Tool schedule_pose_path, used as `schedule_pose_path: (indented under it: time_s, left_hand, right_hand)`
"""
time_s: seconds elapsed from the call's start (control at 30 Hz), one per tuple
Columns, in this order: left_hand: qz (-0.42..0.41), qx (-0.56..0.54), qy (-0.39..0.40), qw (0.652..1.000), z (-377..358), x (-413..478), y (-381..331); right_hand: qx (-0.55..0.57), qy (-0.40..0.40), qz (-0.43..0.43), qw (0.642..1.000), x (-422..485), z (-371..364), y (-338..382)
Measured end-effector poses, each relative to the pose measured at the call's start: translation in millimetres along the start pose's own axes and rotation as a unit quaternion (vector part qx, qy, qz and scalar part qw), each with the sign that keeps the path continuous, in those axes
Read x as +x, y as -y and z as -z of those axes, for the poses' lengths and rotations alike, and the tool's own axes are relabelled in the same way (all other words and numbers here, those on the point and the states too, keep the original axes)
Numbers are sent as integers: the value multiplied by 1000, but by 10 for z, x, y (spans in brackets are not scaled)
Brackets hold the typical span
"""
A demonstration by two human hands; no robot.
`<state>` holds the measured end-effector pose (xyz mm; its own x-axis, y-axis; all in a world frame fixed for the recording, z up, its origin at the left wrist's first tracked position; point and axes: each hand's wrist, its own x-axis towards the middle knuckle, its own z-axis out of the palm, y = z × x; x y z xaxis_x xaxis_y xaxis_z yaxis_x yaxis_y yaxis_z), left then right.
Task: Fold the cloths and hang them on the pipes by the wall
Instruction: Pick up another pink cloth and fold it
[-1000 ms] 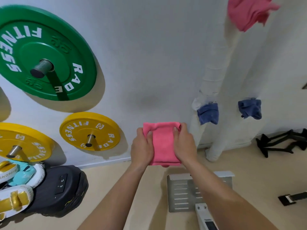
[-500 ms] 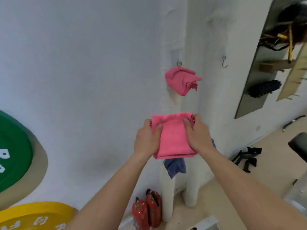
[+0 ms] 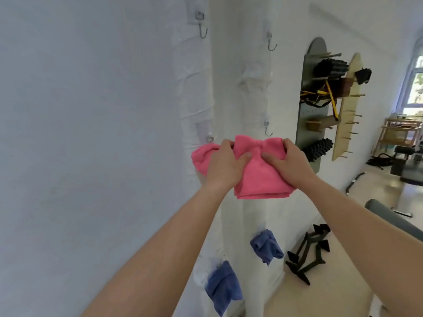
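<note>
A folded pink cloth (image 3: 258,179) is held up in front of two white wrapped pipes, the left pipe (image 3: 194,88) and the right pipe (image 3: 256,92). My left hand (image 3: 225,165) grips its left side and my right hand (image 3: 289,164) grips its right side, thumbs pressed into the middle. Another pink cloth (image 3: 202,160) hangs on the left pipe, partly hidden behind my left hand. A bare hook (image 3: 267,129) sits on the right pipe just above the held cloth. Two blue cloths hang lower down, one on the left pipe (image 3: 223,287) and one on the right pipe (image 3: 266,247).
Two more bare hooks sit higher on the pipes, left (image 3: 42,24) and right (image 3: 271,42). Wall racks (image 3: 320,99) holding rollers and bands hang to the right. Black stands (image 3: 306,255) lie on the floor by the wall. A grey padded bench (image 3: 393,223) is at the right.
My head has tilted up and both hands have raised the folded pink cloth from near floor level to the height of the hanging pink cloth, bunching its top edge.
</note>
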<state>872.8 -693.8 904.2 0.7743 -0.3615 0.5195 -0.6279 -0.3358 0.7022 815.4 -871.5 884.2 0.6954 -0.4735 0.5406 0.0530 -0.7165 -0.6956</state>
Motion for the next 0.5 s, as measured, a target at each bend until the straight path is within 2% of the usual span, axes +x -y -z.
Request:
schedule_pose_path:
  time_s: [0.2, 0.4, 0.5]
  left_hand:
    - [54, -11, -12, 998, -571, 596, -78]
    - [114, -56, -37, 991, -1350, 1340, -33]
    - [143, -102, -76, 981, -1683, 1752, 21]
  right_hand:
    - [-3, 38, 6, 999, 745, 176, -480]
    - [4, 4, 0, 1000, 1650, 227, -1030]
    - [15, -1, -4, 1000, 2175, 172, -1261]
